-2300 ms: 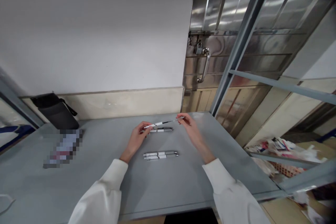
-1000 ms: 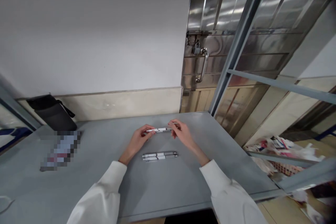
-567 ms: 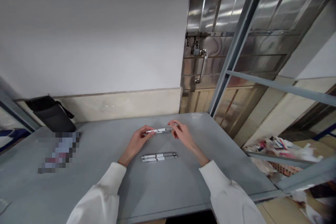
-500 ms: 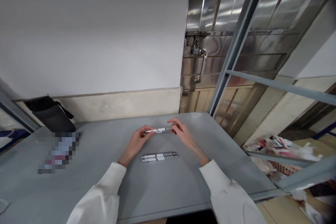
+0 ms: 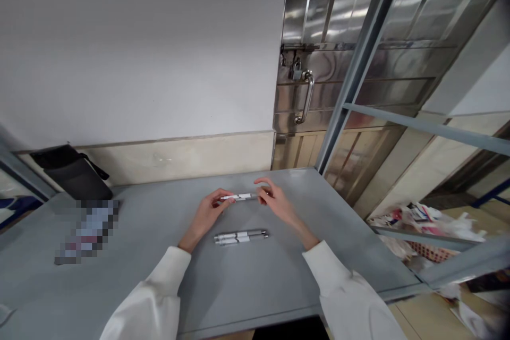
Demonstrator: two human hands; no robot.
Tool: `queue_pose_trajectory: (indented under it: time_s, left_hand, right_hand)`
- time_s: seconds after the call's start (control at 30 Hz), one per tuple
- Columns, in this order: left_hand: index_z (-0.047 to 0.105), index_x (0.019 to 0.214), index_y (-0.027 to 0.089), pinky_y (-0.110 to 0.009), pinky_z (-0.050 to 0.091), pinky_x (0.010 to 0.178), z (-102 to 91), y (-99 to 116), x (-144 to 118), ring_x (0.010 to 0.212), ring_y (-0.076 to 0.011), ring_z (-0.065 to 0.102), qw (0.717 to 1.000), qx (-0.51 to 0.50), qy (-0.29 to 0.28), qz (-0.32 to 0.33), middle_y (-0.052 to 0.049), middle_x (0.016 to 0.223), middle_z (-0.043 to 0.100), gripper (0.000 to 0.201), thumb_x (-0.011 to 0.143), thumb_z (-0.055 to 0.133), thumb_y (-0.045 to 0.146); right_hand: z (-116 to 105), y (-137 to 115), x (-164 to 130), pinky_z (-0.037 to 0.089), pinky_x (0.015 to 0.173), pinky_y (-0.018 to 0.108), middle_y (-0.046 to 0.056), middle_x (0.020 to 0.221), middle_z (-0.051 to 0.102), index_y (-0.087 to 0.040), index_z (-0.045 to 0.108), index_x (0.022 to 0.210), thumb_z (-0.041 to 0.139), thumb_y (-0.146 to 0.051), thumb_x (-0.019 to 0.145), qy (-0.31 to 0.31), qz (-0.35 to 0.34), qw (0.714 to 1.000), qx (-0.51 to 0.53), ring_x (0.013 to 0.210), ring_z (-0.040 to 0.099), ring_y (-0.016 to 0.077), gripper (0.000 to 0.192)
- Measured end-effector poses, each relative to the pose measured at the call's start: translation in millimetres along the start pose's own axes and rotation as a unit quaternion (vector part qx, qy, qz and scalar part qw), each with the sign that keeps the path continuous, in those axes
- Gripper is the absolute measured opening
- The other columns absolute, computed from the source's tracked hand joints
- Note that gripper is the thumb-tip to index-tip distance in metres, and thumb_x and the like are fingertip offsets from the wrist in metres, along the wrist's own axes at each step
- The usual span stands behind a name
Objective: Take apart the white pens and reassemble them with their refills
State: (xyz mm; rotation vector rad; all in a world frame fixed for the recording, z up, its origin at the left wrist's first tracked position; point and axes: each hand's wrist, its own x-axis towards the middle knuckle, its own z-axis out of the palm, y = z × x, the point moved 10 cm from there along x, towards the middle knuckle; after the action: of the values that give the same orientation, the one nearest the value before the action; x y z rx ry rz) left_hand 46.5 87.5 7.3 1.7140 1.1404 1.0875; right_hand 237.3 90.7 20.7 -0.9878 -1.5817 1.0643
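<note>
Nearest to me, two white pens [image 5: 243, 239] lie side by side on the bench [image 5: 247, 287], neither being worked on. Beyond them, the fingers of my left hand [image 5: 207, 215] pinch the held pen [image 5: 239, 197]; I judge work on it unfinished. My right hand [image 5: 274, 203] is at its other end, index finger raised; I cannot tell whether the remaining fingers grip it.
</note>
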Motion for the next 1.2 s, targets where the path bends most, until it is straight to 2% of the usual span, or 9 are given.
queue_pose_trajectory:
  time_s: [0.07, 0.2, 0.37, 0.57, 0.77, 0.9, 1.0, 1.1, 1.2]
  left_hand:
    - [0.069, 0.098, 0.02, -0.022, 0.043, 0.06, 0.4, 1, -1, 0.076, -0.0169, 0.06, 1.0, -0.001, -0.002, 0.001, -0.004, 0.093, 0.071, 0.033, 0.083, 0.065, 0.049]
    - [0.068, 0.097, 0.02, -0.022, 0.042, 0.059, -0.1, 3, -1, 0.078, -0.018, 0.062, 1.0, -0.005, -0.001, -0.004, -0.005, 0.091, 0.072, 0.033, 0.083, 0.064, 0.05]
    - [0.069, 0.098, 0.019, -0.023, 0.042, 0.058, 0.9, 2, -1, 0.075, -0.0177, 0.061, 1.0, -0.005, -0.002, -0.005, -0.005, 0.091, 0.073, 0.035, 0.082, 0.065, 0.05]
    - [0.068, 0.098, 0.018, -0.023, 0.041, 0.057, 0.2, 6, -2, 0.07, -0.0159, 0.058, 1.0, -0.017, 0.002, -0.003, -0.004, 0.085, 0.072, 0.035, 0.084, 0.063, 0.05]
    - [0.07, 0.099, 0.018, -0.023, 0.042, 0.063, -9.2, 22, -6, 0.073, -0.0149, 0.059, 0.999, 0.005, 0.035, 0.031, -0.004, 0.091, 0.072, 0.033, 0.086, 0.064, 0.047]
    - [0.068, 0.099, 0.016, -0.023, 0.045, 0.06, -5.0, 16, -3, 0.076, -0.0171, 0.061, 0.997, -0.064, 0.028, 0.01, -0.006, 0.089, 0.072, 0.037, 0.083, 0.065, 0.049]
    - [0.067, 0.099, 0.017, -0.026, 0.05, 0.064, -2.9, 12, -3, 0.084, -0.0201, 0.063, 0.991, -0.123, 0.044, -0.017, -0.008, 0.091, 0.07, 0.041, 0.083, 0.061, 0.054]
    - [0.068, 0.1, 0.017, -0.029, 0.053, 0.07, 5.7, 14, -6, 0.092, -0.0221, 0.062, 0.989, -0.141, 0.023, -0.033, -0.01, 0.101, 0.068, 0.043, 0.084, 0.059, 0.056]
    - [0.068, 0.097, 0.016, -0.028, 0.052, 0.069, 16.4, 19, -8, 0.088, -0.0215, 0.06, 0.989, -0.145, -0.022, -0.034, -0.01, 0.099, 0.067, 0.047, 0.086, 0.054, 0.06]
  right_hand:
    - [2, -1, -1, 0.038, 0.057, 0.026, -0.005, 0.059, 0.052, -0.021, 0.055, 0.108, 0.05, -0.042, 0.089, -0.006, 0.006, 1.0, 0.003, 0.056, 0.048, 0.0138, 0.028]
    - [4, -15, -3, 0.04, 0.064, 0.026, -0.003, 0.076, 0.058, -0.022, 0.056, 0.11, 0.059, -0.039, 0.085, -0.013, -0.038, 0.999, -0.014, 0.067, 0.052, 0.0133, 0.03]
    - [6, -2, -3, 0.034, 0.053, 0.025, -0.007, 0.053, 0.048, -0.022, 0.057, 0.106, 0.049, -0.051, 0.092, -0.018, 0.019, 1.0, -0.002, 0.05, 0.044, 0.0128, 0.033]
    - [6, -13, -4, 0.039, 0.066, 0.027, -0.003, 0.071, 0.054, -0.023, 0.059, 0.107, 0.058, -0.052, 0.089, -0.028, -0.033, 0.999, -0.013, 0.067, 0.051, 0.0144, 0.034]
    - [12, -7, -4, 0.032, 0.059, 0.026, -0.005, 0.064, 0.044, -0.022, 0.06, 0.102, 0.052, -0.053, 0.092, -0.065, -0.027, 0.997, 0.016, 0.06, 0.042, 0.0127, 0.033]
    - [19, -2, -3, 0.038, 0.062, 0.027, -0.005, 0.061, 0.05, -0.021, 0.057, 0.103, 0.052, -0.057, 0.09, -0.08, -0.011, 0.994, 0.068, 0.059, 0.047, 0.0136, 0.039]
    - [34, -6, -8, 0.044, 0.07, 0.029, -0.002, 0.067, 0.059, -0.022, 0.055, 0.107, 0.053, -0.057, 0.09, -0.113, -0.009, 0.989, 0.098, 0.066, 0.055, 0.0151, 0.039]
    - [50, -14, -16, 0.046, 0.08, 0.032, 0.0, 0.076, 0.064, -0.023, 0.055, 0.112, 0.052, -0.053, 0.093, -0.153, -0.02, 0.984, 0.095, 0.077, 0.061, 0.0166, 0.036]
    - [48, -19, -16, 0.046, 0.087, 0.033, 0.003, 0.094, 0.067, -0.026, 0.055, 0.116, 0.056, -0.053, 0.091, -0.124, -0.032, 0.989, 0.066, 0.091, 0.061, 0.0179, 0.037]
